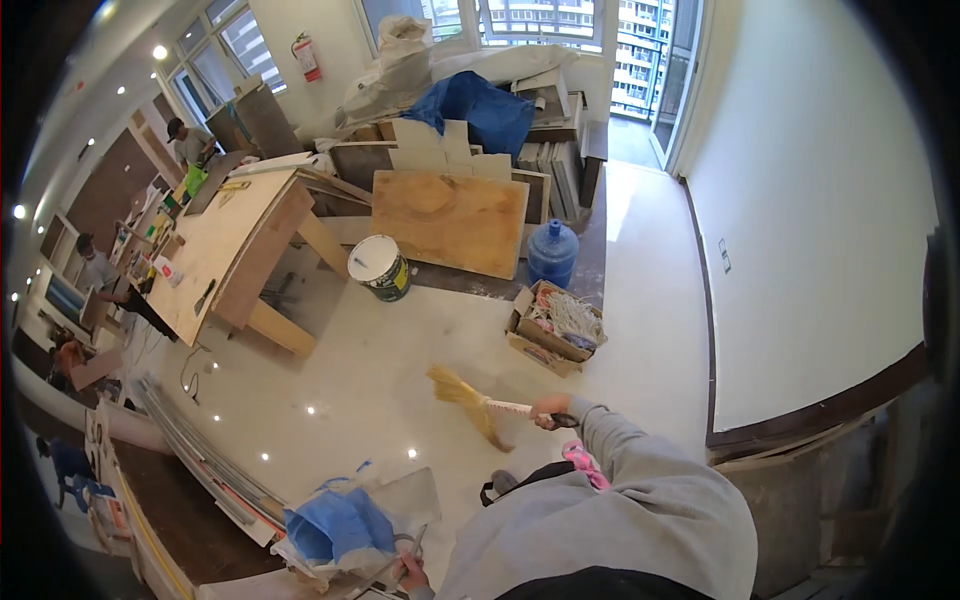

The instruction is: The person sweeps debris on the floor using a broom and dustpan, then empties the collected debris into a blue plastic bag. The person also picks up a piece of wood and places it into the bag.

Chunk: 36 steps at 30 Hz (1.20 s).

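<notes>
My right hand [551,410] is wrapped round the dark, white-bound handle of a straw broom [463,398]. The broom's yellow bristles fan out to the left, low over the pale glossy floor [340,370]. Down at the lower edge, my left hand [411,572] is closed round a grey looped handle [408,545]. What the handle belongs to is not clear. Beside that hand lie a crumpled blue plastic bag [338,525] and a grey, flat, see-through sheet [415,494]. A pink cloth [584,465] hangs at my right side.
Ahead stand a paint bucket [379,268], a blue water jug [553,254] and a cardboard box [556,325] of stringy material. A wooden panel [450,222] leans behind them. Left are a plywood worktable [235,225], long strips [205,455] and several people [105,275]. A wall [800,230] bounds the right.
</notes>
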Tool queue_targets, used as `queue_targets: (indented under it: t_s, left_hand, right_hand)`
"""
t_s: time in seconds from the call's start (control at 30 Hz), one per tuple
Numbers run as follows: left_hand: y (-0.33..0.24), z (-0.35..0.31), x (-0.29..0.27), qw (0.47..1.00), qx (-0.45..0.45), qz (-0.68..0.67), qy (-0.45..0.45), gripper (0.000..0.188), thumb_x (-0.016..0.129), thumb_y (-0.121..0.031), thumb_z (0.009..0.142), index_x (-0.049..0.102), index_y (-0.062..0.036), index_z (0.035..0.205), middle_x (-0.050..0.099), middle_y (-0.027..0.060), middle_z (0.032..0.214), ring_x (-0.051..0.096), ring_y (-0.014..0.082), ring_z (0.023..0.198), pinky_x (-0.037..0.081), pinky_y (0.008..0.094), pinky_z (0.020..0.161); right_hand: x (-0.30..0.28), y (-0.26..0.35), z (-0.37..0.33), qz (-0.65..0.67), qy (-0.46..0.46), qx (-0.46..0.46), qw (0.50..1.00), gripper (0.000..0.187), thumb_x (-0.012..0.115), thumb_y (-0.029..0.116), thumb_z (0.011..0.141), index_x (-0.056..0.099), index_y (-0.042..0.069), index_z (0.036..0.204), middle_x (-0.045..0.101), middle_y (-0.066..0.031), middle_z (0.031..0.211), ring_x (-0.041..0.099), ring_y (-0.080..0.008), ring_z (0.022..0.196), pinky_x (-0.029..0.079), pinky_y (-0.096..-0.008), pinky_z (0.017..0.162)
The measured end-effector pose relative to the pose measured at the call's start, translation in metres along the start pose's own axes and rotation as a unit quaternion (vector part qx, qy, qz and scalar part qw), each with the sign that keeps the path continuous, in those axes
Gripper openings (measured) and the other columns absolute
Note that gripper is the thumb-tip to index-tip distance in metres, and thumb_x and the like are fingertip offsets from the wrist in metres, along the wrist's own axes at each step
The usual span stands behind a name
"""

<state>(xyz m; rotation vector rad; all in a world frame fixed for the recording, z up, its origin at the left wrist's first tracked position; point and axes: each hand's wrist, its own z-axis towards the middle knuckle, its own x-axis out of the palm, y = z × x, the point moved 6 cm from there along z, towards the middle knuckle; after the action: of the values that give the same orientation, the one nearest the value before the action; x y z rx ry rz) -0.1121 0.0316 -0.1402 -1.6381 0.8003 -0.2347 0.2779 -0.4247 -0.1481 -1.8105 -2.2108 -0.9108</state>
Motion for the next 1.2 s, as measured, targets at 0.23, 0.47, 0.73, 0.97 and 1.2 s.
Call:
queue_targets:
  t_s: [0.23, 0.47, 0.73, 0.97, 1.2]
  left_hand:
    - [-0.057, 0.018, 0.075, 0.994, -0.006, 0.021, 0.103, 0.045, 0.06, -0.042, 0.099, 0.057, -0.0058, 0.072, 0.062, 0.0073, 0.063, 0.055, 0.0134, 0.051, 0.044, 0.0315, 0.047]
    - [-0.01, 0.02, 0.14, 0.981, 0.063, 0.17, 0.065, 0.039, 0.063, -0.038, 0.098, 0.062, -0.0017, 0.082, 0.064, 0.0057, 0.069, 0.059, 0.0133, 0.06, 0.049, 0.0298, 0.056]
    - [0.018, -0.032, 0.146, 0.978, -0.02, 0.202, 0.044, 0.03, 0.063, -0.03, 0.098, 0.063, -0.004, 0.083, 0.06, 0.0022, 0.065, 0.054, 0.0113, 0.057, 0.042, 0.0289, 0.05]
    - [0.032, -0.083, 0.082, 0.963, 0.014, 0.266, 0.045, 0.051, 0.062, -0.046, 0.095, 0.062, -0.0002, 0.071, 0.07, 0.0167, 0.072, 0.066, 0.03, 0.064, 0.051, 0.0422, 0.066]
    - [0.028, -0.105, 0.054, 0.869, -0.076, 0.489, -0.02, 0.057, 0.064, -0.053, 0.09, 0.072, 0.003, 0.09, 0.072, 0.0253, 0.095, 0.069, 0.043, 0.091, 0.053, 0.0484, 0.083]
  right_hand:
    - [-0.091, -0.083, -0.202, 0.034, -0.06, -0.077, 0.995, 0.023, 0.062, 0.012, 0.092, 0.051, -0.001, 0.107, 0.053, -0.0037, 0.076, 0.045, -0.0066, 0.049, 0.037, -0.0191, 0.039]
    - [-0.11, -0.17, -0.394, 0.0, -0.171, -0.053, 0.984, 0.041, 0.062, 0.01, 0.086, 0.053, 0.006, 0.125, 0.051, -0.001, 0.072, 0.045, -0.0114, 0.048, 0.04, -0.0273, 0.042]
    - [-0.234, -0.3, -0.43, -0.021, -0.316, -0.048, 0.947, 0.012, 0.056, 0.012, 0.088, 0.056, 0.008, 0.099, 0.055, -0.0053, 0.071, 0.052, -0.0164, 0.05, 0.043, -0.033, 0.043]
    - [-0.284, -0.344, -0.409, 0.196, -0.398, -0.086, 0.892, 0.013, 0.054, 0.008, 0.087, 0.049, 0.008, 0.098, 0.047, -0.004, 0.069, 0.047, -0.0146, 0.05, 0.039, -0.0282, 0.043]
    - [-0.297, -0.311, -0.408, 0.34, -0.37, -0.123, 0.856, 0.025, 0.053, 0.013, 0.09, 0.046, 0.017, 0.114, 0.049, -0.0009, 0.071, 0.046, -0.01, 0.05, 0.039, -0.026, 0.044]
